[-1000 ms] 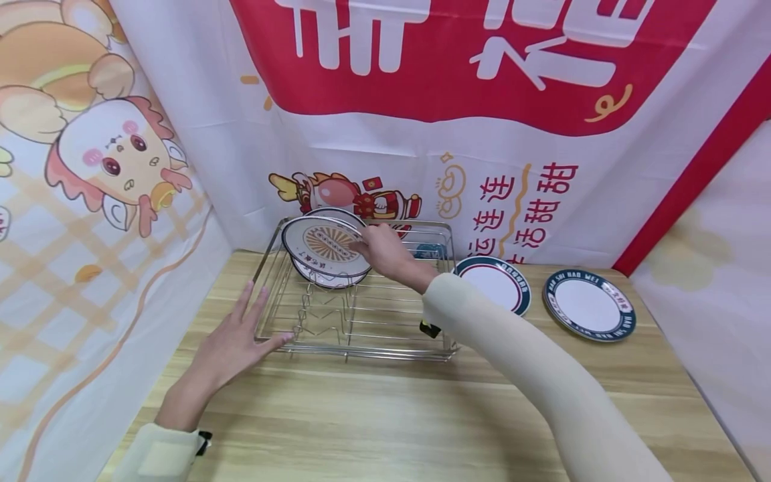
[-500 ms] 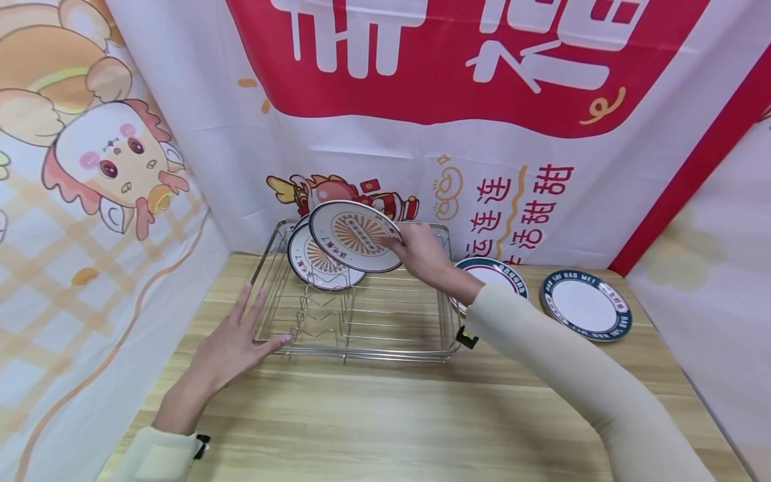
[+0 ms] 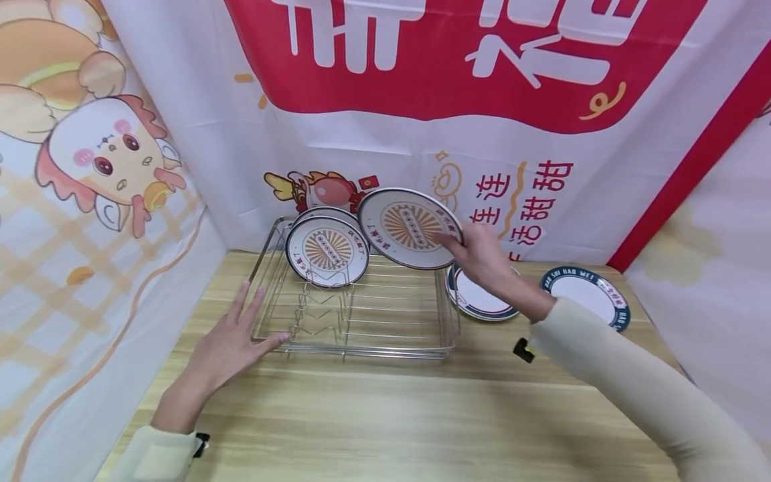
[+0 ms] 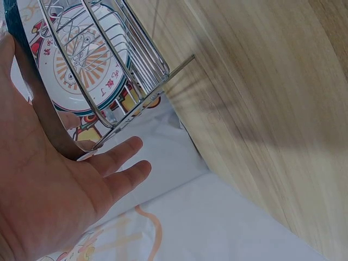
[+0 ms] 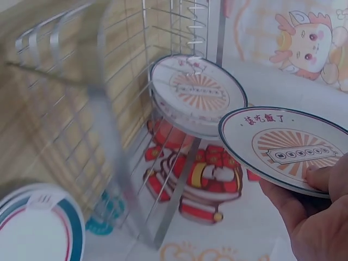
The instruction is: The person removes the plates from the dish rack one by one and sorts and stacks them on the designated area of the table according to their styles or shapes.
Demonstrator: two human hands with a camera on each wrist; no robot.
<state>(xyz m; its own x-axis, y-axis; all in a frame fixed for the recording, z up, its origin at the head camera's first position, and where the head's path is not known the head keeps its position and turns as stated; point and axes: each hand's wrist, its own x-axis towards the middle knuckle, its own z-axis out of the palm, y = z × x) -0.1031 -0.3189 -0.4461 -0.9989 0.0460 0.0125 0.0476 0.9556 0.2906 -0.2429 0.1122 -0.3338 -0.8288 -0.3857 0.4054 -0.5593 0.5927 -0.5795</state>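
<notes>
In the head view my right hand [image 3: 484, 258] pinches the edge of a white plate [image 3: 400, 231] with an orange sunburst print, thumb on its face. The plate is tilted, held over the right back of the wire dish rack [image 3: 391, 348]. The right wrist view shows the fingers under this plate [image 5: 283, 136]. Similar plates [image 3: 325, 251] lean in the rack's back left. My left hand [image 3: 223, 348] rests against the rack's front left corner, fingers spread. In the left wrist view, the left hand [image 4: 60, 201] touches the metal rim, two fingers extended past it.
Right of the rack, blue-rimmed white plates [image 3: 482, 294] lie on the wooden table [image 3: 373, 415]. A second group of blue-rimmed plates [image 3: 581, 294] lies farther right. A printed cloth backdrop [image 3: 355, 140] hangs close behind the rack.
My right hand has lifted the sunburst plate out of the rack's back left and carried it rightward, away from the plates still leaning there. The left hand has stayed at the corner.
</notes>
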